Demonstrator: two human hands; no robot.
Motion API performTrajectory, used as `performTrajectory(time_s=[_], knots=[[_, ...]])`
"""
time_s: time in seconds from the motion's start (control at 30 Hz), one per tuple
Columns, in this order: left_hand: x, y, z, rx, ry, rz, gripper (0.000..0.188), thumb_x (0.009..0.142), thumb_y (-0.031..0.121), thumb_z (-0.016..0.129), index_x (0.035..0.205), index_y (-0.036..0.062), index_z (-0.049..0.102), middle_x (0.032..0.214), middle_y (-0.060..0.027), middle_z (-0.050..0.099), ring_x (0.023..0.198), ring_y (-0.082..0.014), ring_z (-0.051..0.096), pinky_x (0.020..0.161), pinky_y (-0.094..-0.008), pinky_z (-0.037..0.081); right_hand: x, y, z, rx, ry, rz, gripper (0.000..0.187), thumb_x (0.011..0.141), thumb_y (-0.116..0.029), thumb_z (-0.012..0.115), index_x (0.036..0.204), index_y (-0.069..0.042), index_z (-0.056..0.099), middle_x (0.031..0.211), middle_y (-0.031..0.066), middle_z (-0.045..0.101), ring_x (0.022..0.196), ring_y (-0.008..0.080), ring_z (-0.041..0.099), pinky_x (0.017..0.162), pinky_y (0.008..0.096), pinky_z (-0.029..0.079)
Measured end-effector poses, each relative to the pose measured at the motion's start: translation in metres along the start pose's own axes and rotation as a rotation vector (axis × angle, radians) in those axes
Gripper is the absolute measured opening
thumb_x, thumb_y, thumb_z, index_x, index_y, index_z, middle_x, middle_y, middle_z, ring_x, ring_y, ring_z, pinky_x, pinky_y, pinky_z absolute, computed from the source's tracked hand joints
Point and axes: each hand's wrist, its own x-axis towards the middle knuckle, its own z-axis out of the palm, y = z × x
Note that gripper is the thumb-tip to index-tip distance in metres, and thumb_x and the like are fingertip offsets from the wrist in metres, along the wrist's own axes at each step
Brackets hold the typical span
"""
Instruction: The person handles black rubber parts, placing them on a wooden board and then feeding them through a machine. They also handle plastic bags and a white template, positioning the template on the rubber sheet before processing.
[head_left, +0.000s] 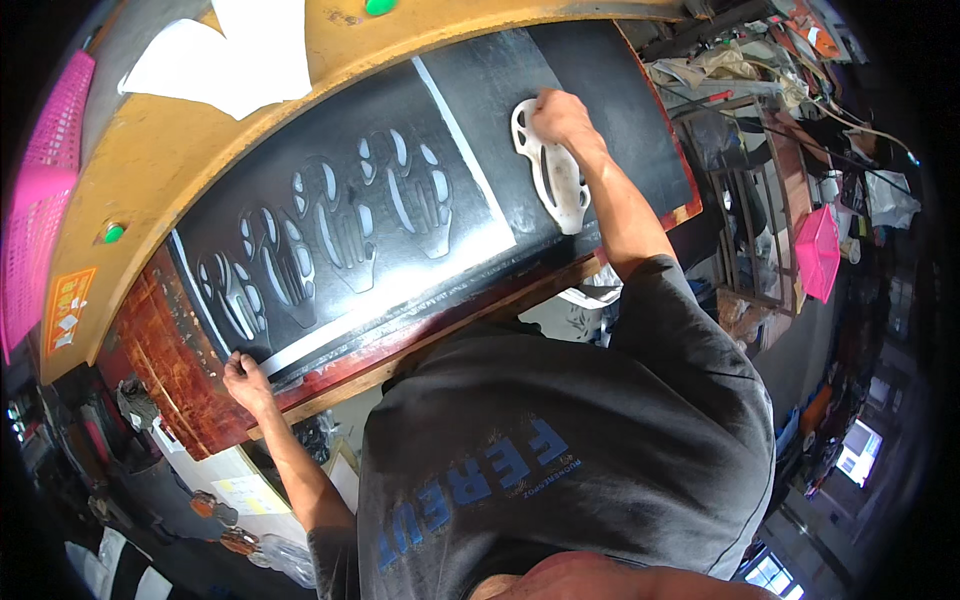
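Observation:
A pale metal cutting die [562,190] with a lobed outline and long openings lies on the black sheet to the right. My right hand [562,118] is closed on its far end. The black sheet [490,90] covers most of the board, and several glove-like shapes [335,215] with pale slots show as cut outlines across its left and middle. At the sheet's near left corner, my left hand [243,378] has its fingers curled together, pinching the edge.
A yellow machine beam [190,130] with green buttons arches over the board's far side, white paper [235,70] on top. The reddish wooden board [165,350] shows at left. Pink baskets [40,200] stand far left; another pink container [817,255] is at right beside a metal rack [750,200].

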Motion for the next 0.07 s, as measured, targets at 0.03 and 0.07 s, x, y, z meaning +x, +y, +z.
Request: performTrajectory(time_s=[0.03,0.07], knots=[[0.006,-0.008,-0.001,-0.088,-0.016,-0.042,0.036,0.096,0.027,0.067,0.121,0.0018,0.072,0.119,-0.0214,0.070,0.114,-0.0374,0.066,0.105,-0.0472,0.048,0.002,0.009,-0.002,-0.007,-0.011,-0.015,0.035,0.085,-0.025,0.072,0.112,-0.005,0.079,0.115,0.0244,0.075,0.115,0.0384,0.071,0.100,0.0455,0.055],[0.010,-0.018,-0.004,-0.096,-0.039,-0.095,0.039,0.096,0.029,0.069,0.125,0.0026,0.072,0.130,-0.0235,0.069,0.122,-0.0362,0.065,0.111,-0.0466,0.045,0.001,0.021,-0.008,0.047,-0.036,-0.102,0.036,0.086,-0.026,0.070,0.116,-0.007,0.079,0.115,0.0240,0.076,0.116,0.0356,0.072,0.102,0.0447,0.054]])
